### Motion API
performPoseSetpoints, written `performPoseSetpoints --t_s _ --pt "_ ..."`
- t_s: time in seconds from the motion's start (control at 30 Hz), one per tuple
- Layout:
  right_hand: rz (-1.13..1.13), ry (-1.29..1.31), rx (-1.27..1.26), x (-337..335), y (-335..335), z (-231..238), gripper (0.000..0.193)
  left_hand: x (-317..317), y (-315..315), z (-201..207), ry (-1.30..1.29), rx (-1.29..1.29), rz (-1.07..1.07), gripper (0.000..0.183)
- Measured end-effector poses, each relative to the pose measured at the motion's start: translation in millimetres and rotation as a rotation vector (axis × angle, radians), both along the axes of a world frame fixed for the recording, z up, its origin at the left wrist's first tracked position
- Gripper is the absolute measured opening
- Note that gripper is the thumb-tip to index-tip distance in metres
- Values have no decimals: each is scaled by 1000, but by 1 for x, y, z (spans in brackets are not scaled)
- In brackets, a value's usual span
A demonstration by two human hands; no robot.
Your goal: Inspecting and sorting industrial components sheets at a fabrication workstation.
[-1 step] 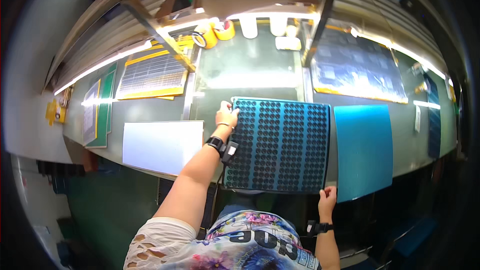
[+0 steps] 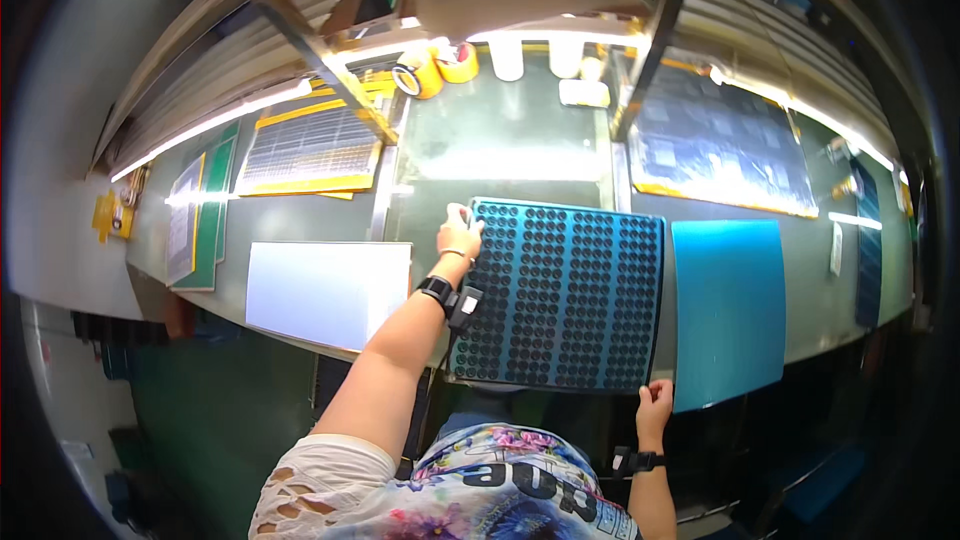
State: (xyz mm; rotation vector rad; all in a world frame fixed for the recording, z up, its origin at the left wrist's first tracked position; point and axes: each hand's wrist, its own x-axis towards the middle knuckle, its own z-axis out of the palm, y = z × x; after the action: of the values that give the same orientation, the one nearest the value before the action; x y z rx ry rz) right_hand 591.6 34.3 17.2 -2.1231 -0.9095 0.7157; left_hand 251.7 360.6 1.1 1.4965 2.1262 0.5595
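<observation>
Before me at the table's front edge is a rectangular blue panel point(image 2: 568, 290) with rows of black round shapes and a dark border. At its far left corner, my left hand point(image 2: 460, 233) is closed on the edge, with the forearm reaching along the panel's left side. My right hand point(image 2: 656, 402) pinches the near right corner. Just right of the panel lies a plain blue sheet point(image 2: 730, 310), its near end sticking out past the table edge. On the left, behind my left forearm, a white sheet point(image 2: 325, 285) rests on the table.
Yellow tape rolls point(image 2: 418, 74) and white cylinders point(image 2: 506, 58) stand at the back. Yellow-edged framed panels lie back left point(image 2: 310, 148) and back right point(image 2: 722, 145). Metal shelf posts point(image 2: 655, 35) rise behind the table. Green boards point(image 2: 208, 230) are at far left.
The whole view has shifted very slightly. Both hands keep the same hold on the blue panel.
</observation>
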Motion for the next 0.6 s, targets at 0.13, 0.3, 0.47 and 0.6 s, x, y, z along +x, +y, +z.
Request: performPoseSetpoints --t_s 0.13,0.3,0.47,0.6 --pt "31 -25 8 -1 0 4 16 1 -5 9 79 24 -181 55" --pt "14 20 -29 -1 1 2 17 7 -1 17 289 -98 -270 52" --pt "2 3 -58 4 -1 -3 18 16 3 18 473 -55 -352 53" --pt "238 -506 -141 -9 23 41 36 24 0 45 513 -27 -372 45"
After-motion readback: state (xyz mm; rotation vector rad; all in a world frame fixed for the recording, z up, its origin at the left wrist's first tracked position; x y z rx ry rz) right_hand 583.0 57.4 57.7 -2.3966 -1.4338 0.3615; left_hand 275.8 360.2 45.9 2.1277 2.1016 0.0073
